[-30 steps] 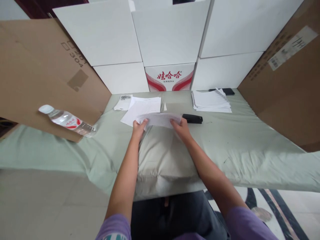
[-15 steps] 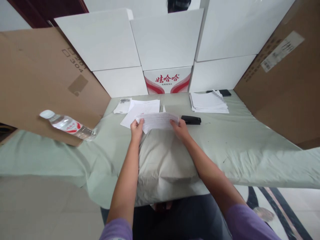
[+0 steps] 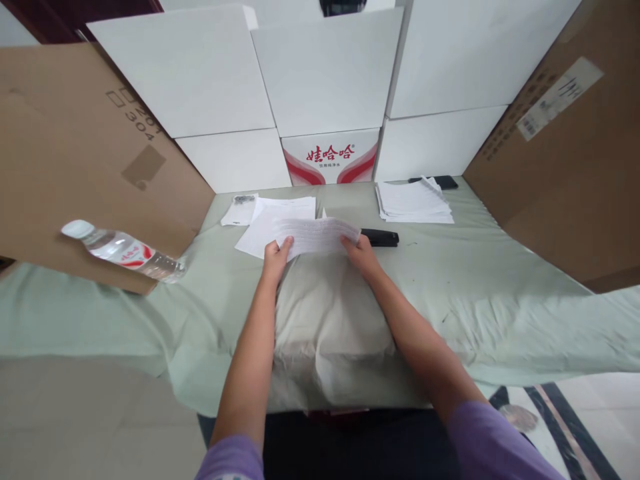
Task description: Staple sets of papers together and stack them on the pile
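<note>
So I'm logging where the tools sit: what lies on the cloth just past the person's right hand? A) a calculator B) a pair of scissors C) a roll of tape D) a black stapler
D: a black stapler lies flat on the green cloth beside the right hand, which holds the printed sheets together with the left hand.

Your frame, upper centre: white boxes (image 3: 325,73) stacked, red-lettered carton (image 3: 330,157) below. Brown cardboard (image 3: 75,153) left and right. Water bottle (image 3: 125,252) lying left. Black stapler (image 3: 380,237) centre. Paper stack (image 3: 413,202) upper right, dark phone (image 3: 440,181) behind it. Green cloth (image 3: 500,300) over tabletop.
</note>
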Tool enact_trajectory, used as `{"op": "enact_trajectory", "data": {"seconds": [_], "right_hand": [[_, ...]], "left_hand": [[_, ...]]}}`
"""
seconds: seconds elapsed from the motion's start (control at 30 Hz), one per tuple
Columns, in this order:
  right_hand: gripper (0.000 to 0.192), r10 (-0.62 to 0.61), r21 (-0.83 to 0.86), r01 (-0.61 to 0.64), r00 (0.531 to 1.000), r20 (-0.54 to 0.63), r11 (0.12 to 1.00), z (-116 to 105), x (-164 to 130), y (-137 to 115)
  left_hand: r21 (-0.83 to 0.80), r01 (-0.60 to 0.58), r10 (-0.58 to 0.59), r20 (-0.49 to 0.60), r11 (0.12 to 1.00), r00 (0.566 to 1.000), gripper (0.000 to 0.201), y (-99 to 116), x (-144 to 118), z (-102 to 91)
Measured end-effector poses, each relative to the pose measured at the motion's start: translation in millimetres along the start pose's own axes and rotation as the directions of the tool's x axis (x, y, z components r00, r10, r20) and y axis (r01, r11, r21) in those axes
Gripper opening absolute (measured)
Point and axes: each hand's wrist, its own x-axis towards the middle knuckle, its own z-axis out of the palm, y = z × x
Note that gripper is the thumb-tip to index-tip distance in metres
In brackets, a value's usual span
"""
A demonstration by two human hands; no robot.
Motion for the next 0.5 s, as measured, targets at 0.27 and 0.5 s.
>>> {"op": "enact_trajectory", "data": {"seconds": [0.27,0.5], "right_hand": [[0.042,0.095,0.125,-0.098,0.995,0.03,0.987,-4,8,7],[0.043,0.225,0.331,-0.232,0.972,0.062,0.915,-15,7,-3]], "left_hand": [[0.05,-0.073,0.076,-0.069,0.996,0.995,0.045,-3,2,3.4],[0.174,-0.095,0.112,-0.095,0.98,0.989,0.053,-2,-2,2.4]]}}
